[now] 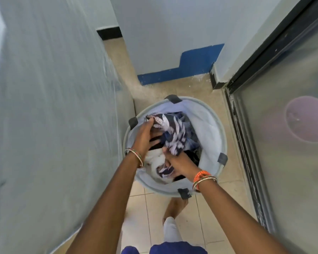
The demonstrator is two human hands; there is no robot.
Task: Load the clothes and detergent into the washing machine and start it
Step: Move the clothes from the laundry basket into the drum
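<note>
— How many baskets and hands are seen?
— One laundry basket [221, 129] is counted, with four dark rim tabs [133, 122], and two hands: left hand [144, 135], right hand [180, 163].
— And beyond the glass?
— One pink basin [307, 119] is made out.

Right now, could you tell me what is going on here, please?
A person is bent over a round laundry basket on the tiled floor, both hands in it. The left hand and right hand each grip a blue-and-white patterned garment and are gathering it up. More clothes lie underneath. No washing machine is plainly in view, so nothing is loaded yet.
</note>
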